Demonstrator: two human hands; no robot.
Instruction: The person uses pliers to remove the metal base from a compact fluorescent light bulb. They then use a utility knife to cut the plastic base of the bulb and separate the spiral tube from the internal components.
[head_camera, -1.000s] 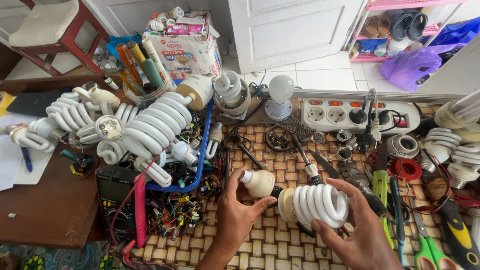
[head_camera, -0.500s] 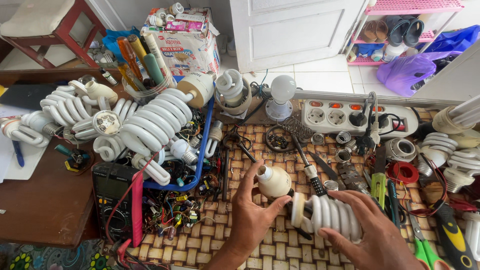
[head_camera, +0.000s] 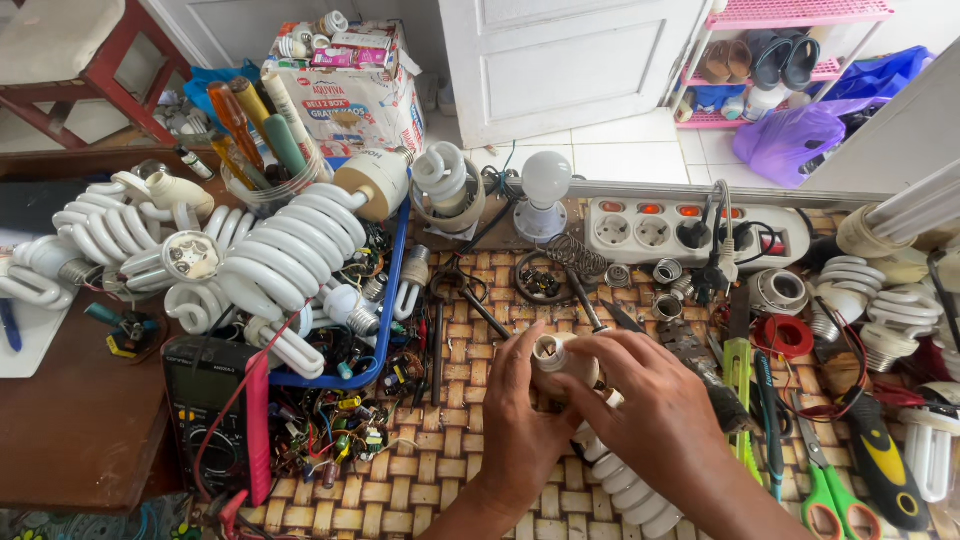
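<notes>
Both my hands meet over the woven mat (head_camera: 470, 320) at centre. My left hand (head_camera: 520, 420) and my right hand (head_camera: 655, 410) clasp a white spiral lamp; its cream base (head_camera: 555, 358) points up and away between my fingers. The spiral tube (head_camera: 625, 490) hangs below my right wrist, toward me. My fingers cover the joint between base and tube.
A blue tray (head_camera: 392, 290) of big spiral lamps sits at left, with a black multimeter (head_camera: 205, 400) and loose electronic parts in front. A white power strip (head_camera: 690, 232) lies behind. Pliers, screwdrivers, green scissors (head_camera: 825, 490) and more lamps crowd the right side.
The base and the spiral part were held apart in separate hands; now they are together, base up, and both hands close around the lamp.
</notes>
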